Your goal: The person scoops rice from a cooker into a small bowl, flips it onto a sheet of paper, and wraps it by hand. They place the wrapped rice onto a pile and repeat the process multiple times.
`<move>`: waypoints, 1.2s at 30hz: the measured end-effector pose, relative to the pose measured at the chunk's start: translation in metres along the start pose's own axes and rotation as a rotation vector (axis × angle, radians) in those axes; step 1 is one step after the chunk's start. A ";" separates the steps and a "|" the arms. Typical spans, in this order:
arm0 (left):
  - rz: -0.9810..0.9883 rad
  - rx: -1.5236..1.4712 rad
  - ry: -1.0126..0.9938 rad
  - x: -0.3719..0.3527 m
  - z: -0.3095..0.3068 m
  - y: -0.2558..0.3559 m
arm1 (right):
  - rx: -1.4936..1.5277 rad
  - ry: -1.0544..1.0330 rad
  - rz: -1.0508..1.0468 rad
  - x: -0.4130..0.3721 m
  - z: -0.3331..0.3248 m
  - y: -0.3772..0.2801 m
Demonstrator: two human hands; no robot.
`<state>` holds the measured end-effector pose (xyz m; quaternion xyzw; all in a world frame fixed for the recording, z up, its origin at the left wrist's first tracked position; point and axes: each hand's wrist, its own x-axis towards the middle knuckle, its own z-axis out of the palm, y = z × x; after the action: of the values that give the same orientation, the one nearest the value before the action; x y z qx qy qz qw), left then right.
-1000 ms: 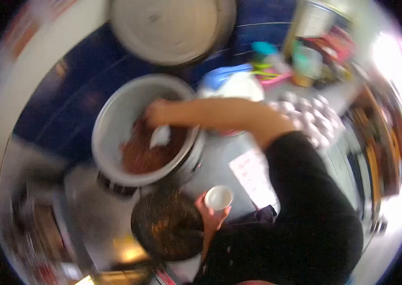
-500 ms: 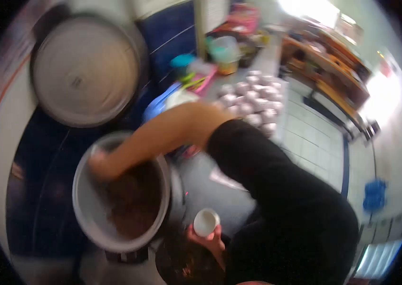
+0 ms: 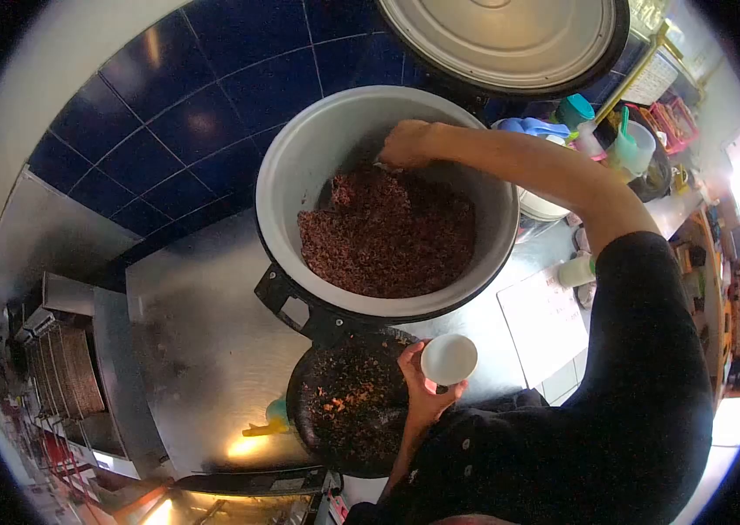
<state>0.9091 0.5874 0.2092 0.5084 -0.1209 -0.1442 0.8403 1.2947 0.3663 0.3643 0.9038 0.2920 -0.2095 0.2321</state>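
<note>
My left hand [image 3: 429, 385] is wrapped round a small white cup [image 3: 450, 360], its mouth turned up toward me. Inside the large rice cooker [image 3: 281, 188], my right hand [image 3: 407, 144] is closed near the far wall. A small shiny bit of a utensil [image 3: 380, 164] shows below that hand; the rest is hidden. Dark reddish-brown rice [image 3: 396, 245] covers the cooker's bottom, with a raised lump just beneath my right hand. Beside my left hand is a round black pan [image 3: 309, 420] with scattered browned food bits.
The cooker's lid [image 3: 510, 39] stands raised at the back. A steel counter [image 3: 195, 332] carries the cooker and the pan. To the right are a white board [image 3: 545, 324], a lidded container [image 3: 576, 271] and a tub with a green handle [image 3: 634, 147].
The view has swung left and sharpened, so the cooker now sits centrally. My right hand has shifted from one side of the cooker to its far wall; my left hand still holds the cup.
</note>
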 end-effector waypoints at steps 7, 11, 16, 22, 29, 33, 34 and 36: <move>0.044 0.034 0.015 -0.003 -0.004 0.008 | 0.004 0.056 -0.129 -0.011 -0.016 -0.018; 0.028 0.034 0.084 -0.002 -0.009 0.015 | 0.087 0.070 -0.204 -0.025 -0.020 -0.030; 0.007 -0.044 0.179 0.004 -0.008 0.031 | 0.289 0.024 -0.303 -0.044 -0.027 -0.049; 0.120 0.131 0.282 0.002 -0.010 0.061 | 0.432 0.084 -0.413 -0.058 -0.025 -0.064; 0.363 0.326 0.523 0.002 -0.005 0.137 | 0.583 0.112 -0.539 -0.068 -0.010 -0.071; 0.469 0.572 0.567 0.027 0.000 0.191 | 0.727 -0.032 -0.598 -0.073 -0.010 -0.067; 0.470 0.608 0.542 0.034 0.000 0.204 | 0.772 -0.056 -0.592 -0.072 -0.008 -0.065; 0.520 0.775 0.422 0.056 0.003 0.229 | 0.863 -0.106 -0.578 -0.072 -0.004 -0.060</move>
<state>0.9870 0.6653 0.4172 0.7538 -0.1157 0.2310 0.6043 1.2054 0.3810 0.3869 0.7878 0.4047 -0.4119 -0.2142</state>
